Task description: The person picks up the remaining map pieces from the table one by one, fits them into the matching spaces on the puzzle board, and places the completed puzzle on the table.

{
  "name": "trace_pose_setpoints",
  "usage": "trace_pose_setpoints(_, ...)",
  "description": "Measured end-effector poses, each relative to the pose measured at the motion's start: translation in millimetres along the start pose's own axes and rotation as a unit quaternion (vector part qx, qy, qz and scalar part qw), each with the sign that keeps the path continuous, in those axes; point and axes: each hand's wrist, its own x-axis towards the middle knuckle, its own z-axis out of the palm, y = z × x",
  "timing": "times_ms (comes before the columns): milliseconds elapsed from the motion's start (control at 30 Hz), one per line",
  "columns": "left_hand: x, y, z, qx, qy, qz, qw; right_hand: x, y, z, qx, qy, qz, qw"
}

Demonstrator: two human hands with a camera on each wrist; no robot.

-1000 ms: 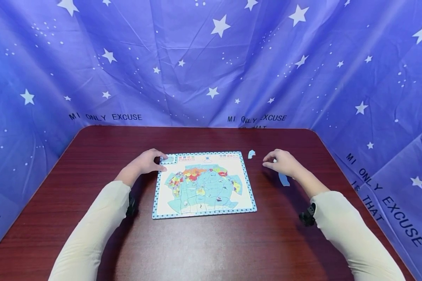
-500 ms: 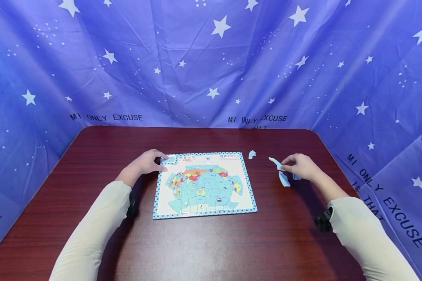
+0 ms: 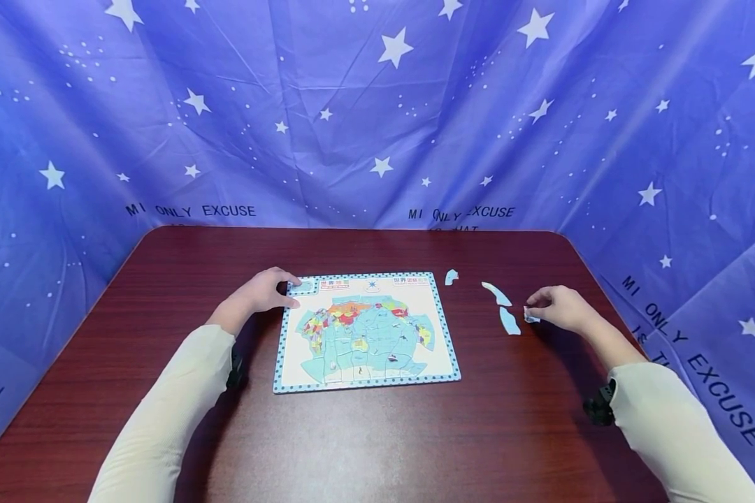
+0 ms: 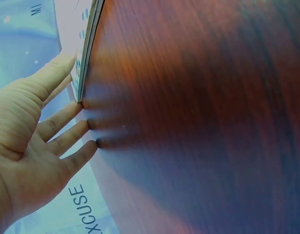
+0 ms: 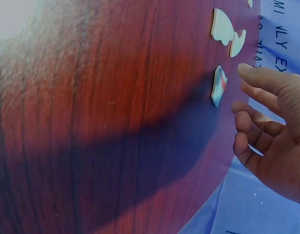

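My left hand (image 3: 265, 290) rests on the upper left corner of a world map jigsaw board (image 3: 440, 353). In the left wrist view the thumb lies on the board's face, and the other fingers stretch out straight by its edge. My right hand (image 3: 563, 309) is over a small puzzle piece (image 3: 531, 318) at the right, partly covered by its fingers in the head view. The right wrist view shows this pale blue and red piece (image 5: 218, 87) lying on the table, apart from the loosely bent fingers.
Left of my right hand lie a curved piece (image 3: 496, 293) and a broader blue piece (image 3: 509, 321), close together. Another small piece (image 3: 451, 277) is just beyond the board's upper right corner. A starry blue curtain (image 3: 377, 105) hangs behind the dark red table (image 3: 377, 447).
My right hand has let go of the curved piece, which now lies above the broader blue one, and has moved right to the small piece. My left hand has stayed put.
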Motion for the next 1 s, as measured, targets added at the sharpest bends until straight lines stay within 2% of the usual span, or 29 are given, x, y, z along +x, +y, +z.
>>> trace_pose_setpoints(533, -0.3, 0.7, -1.2, 0.001, 0.001, -0.001, 1.0000, -7.4, 7.1, 1.8, -0.002, -0.008, 0.020, 0.9998)
trace_pose_setpoints(1000, 0.1, -0.5, -0.3, -0.003, 0.002, 0.002, 1.0000, -4.6, 11.0, 8.1, 0.005, -0.011, 0.028, 0.9995)
